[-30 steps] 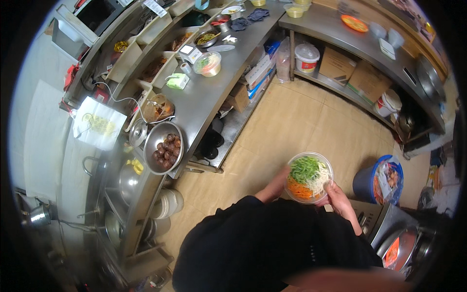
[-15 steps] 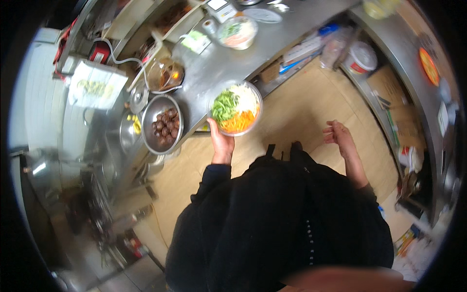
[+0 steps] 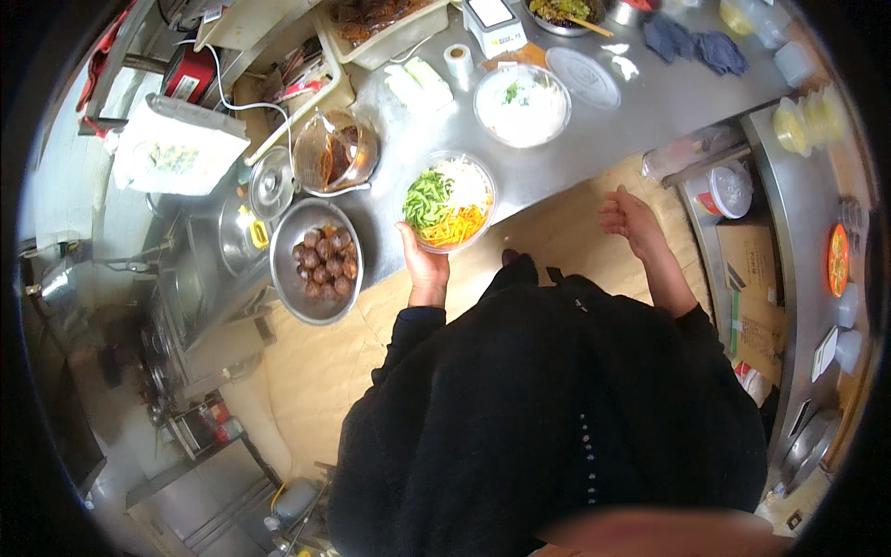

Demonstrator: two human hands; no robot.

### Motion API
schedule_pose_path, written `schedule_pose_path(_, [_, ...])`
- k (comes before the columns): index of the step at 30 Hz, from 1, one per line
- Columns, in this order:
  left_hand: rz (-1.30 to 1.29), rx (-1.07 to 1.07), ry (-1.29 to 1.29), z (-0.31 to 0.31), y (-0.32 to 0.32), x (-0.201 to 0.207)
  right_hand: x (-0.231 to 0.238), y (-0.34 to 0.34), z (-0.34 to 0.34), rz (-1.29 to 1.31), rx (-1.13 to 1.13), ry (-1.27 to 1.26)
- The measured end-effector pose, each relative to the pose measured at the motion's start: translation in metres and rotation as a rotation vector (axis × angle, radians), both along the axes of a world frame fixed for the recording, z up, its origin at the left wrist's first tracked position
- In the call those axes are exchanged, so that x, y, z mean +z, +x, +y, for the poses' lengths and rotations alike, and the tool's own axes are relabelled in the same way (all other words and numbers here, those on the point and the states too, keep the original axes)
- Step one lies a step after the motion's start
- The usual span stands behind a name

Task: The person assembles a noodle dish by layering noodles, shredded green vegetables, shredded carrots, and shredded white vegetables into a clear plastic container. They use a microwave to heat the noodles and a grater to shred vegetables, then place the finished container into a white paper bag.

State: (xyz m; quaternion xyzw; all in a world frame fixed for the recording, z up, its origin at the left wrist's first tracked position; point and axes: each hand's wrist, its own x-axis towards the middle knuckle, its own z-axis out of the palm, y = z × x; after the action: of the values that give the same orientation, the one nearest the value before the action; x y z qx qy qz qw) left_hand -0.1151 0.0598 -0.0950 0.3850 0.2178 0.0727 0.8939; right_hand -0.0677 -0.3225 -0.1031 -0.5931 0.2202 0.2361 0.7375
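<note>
My left hand (image 3: 426, 271) holds a clear round bowl (image 3: 493, 190) from its near left side, thumb at the rim and the other fingers hidden underneath. Inside lie green shreds like cucumber (image 3: 427, 198), white shreds (image 3: 467, 176) and orange shreds like carrot (image 3: 457, 226), each in its own section. The bowl appears over the near edge of the steel counter (image 3: 399, 121). My right hand (image 3: 635, 223) hangs in the air beyond that edge, holding nothing, its fingers loosely bent and apart.
Left of my bowl stands a metal bowl (image 3: 282, 283) of dark brown balls (image 3: 325, 263). Farther back are a bowl of dark brown food (image 3: 339, 153), another clear bowl (image 3: 480, 121) with white contents, a clear lid (image 3: 583, 77) and a scale (image 3: 497, 28). Shelving (image 3: 775, 167) stands right.
The counter now fills more of the view, and the held bowl has come from beyond its edge to over it. My right hand is closer to the counter too, still holding nothing.
</note>
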Motion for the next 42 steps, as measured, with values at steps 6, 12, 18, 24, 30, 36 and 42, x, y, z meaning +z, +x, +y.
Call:
schedule_pose_path(6, [0.046, -0.015, 0.017, -0.001, 0.035, -0.010, 0.003, 0.104, 0.016, 0.042, -0.215, 0.163])
schedule_pose_path(12, [0.379, -0.003, 0.190, -0.009, 0.045, -0.005, -0.024, 0.172, 0.017, 0.142, -0.397, 0.343])
schedule_pose_path(18, [0.613, 0.233, 0.387, -0.018, 0.050, 0.009, -0.058, 0.205, -0.008, 0.000, -0.377, 0.555])
schedule_pose_path(24, [0.596, 0.407, 0.578, -0.015, 0.042, 0.007, 0.001, 0.213, -0.012, -0.230, -0.041, 0.478])
schedule_pose_path(30, [0.562, 0.499, 0.571, -0.010, 0.036, 0.010, 0.066, 0.189, 0.081, -0.433, 0.609, 0.371])
schedule_pose_path(36, [0.563, 0.631, 0.416, -0.005, 0.022, 0.018, 0.077, 0.172, 0.169, -0.333, 0.641, 0.405])
schedule_pose_path(42, [0.542, 0.505, 0.259, 0.006, 0.008, 0.020, 0.098, 0.162, 0.190, -1.711, 0.656, -0.305])
